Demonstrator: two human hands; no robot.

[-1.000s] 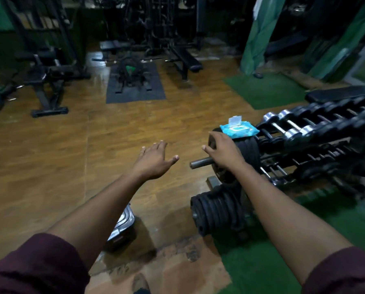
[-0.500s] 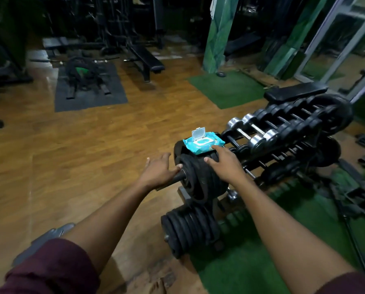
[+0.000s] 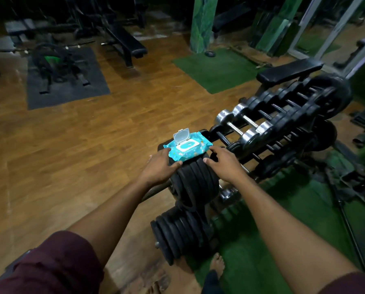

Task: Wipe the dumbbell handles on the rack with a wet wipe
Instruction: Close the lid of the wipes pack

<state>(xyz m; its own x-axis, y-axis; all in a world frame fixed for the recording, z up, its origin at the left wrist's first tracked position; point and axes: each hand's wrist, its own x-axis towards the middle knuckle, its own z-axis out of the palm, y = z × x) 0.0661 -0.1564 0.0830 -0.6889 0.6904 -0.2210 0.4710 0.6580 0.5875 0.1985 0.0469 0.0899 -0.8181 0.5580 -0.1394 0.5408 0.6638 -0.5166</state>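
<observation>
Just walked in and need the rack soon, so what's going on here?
A person is at the dumbbell rack with a blue wipes pack, lid flipped open, sitting on a stack of black plates. The left hand touches the pack's near corner, and the right hand rests on the plates beside it. No wipe is out yet, so no dumbbell handles have been wiped.
</observation>
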